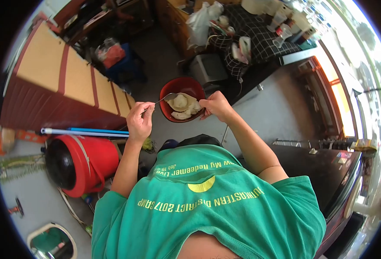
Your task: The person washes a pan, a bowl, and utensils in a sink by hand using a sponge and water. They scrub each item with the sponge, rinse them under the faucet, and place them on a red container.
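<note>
A dark red bowl (169,113) is held out in front of me, tilted enough to show inside it. White, lumpy food (181,102) lies in the bowl; its exact kind I cannot make out. My left hand (139,121) pinches the handle of a metal spoon (169,97), whose bowl end reaches over the rim to the food. On the opposite side my right hand (216,106) grips the bowl's rim, thumb over the edge and fingers beneath. I wear a green T-shirt (216,185) with yellow print.
A grey bin (208,70) stands just beyond the bowl, beside a checked-cloth table (251,30) crowded with bottles and bags. At left are a tan-topped cabinet (80,73), a blue stool (132,64) and a red round container (96,162). A dark cabinet (305,172) is at right.
</note>
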Demonstrator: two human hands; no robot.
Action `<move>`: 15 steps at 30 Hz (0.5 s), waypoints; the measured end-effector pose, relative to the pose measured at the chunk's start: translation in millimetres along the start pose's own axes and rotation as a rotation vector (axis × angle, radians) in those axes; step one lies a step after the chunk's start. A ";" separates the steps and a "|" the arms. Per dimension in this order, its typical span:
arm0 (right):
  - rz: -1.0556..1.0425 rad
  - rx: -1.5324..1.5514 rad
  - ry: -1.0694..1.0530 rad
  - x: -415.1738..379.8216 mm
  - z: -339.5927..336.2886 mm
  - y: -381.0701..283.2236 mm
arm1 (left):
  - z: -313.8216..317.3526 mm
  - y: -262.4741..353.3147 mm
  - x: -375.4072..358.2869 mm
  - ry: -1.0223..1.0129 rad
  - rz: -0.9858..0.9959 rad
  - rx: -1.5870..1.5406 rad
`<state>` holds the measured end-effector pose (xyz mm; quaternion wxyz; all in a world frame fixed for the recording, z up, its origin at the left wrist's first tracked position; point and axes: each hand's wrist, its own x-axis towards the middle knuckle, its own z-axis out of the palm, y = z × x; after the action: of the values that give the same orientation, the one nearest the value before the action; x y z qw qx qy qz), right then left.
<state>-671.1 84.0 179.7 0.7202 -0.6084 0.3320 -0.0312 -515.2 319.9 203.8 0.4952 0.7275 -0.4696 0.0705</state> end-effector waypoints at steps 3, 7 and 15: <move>-0.004 0.021 0.063 3.6 -18.4 4.4 | 27.8 -12.5 21.1 -0.105 0.012 -0.055; 0.022 0.076 0.155 18.7 -33.2 10.0 | 63.7 -32.0 53.5 -0.226 -0.203 -0.205; 0.079 0.131 0.328 87.8 -55.7 2.6 | 136.3 -113.0 130.4 -0.421 -0.649 -0.538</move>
<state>-632.5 -2.4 136.5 0.6953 -0.5333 0.4659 -0.1230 -408.0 140.4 135.8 0.5566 0.6811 -0.3098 -0.3610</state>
